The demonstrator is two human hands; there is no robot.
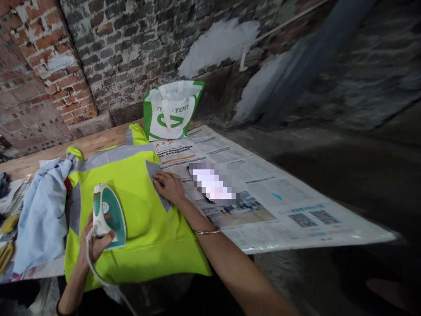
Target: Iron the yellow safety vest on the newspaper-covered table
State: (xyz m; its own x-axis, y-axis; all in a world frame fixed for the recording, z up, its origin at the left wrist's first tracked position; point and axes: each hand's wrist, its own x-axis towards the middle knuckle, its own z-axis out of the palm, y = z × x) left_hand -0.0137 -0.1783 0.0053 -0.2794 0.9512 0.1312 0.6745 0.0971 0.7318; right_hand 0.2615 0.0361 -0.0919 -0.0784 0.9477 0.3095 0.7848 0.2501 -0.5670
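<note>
A neon-yellow high-visibility sweatshirt (138, 219) with grey reflective bands lies spread over the table. My left hand (98, 241) is wrapped round the handle of a white and teal clothes iron (113, 215), which is over the front of the sweatshirt. Whether the soleplate touches the cloth I cannot tell. The iron's pale cord (94, 270) hangs down past my left wrist. On the right, my right hand (171, 188) lies on the grey side band (154, 169), its fingers stretched toward the left and slightly apart.
Newspaper (256, 188) covers the right of the table, with a phone (210, 182) on it. A green and white bag (173, 114) stands behind. To the left are a light-blue cloth (42, 215) and yellow-handled scissors (6, 256). A brick wall (131, 52) rises behind.
</note>
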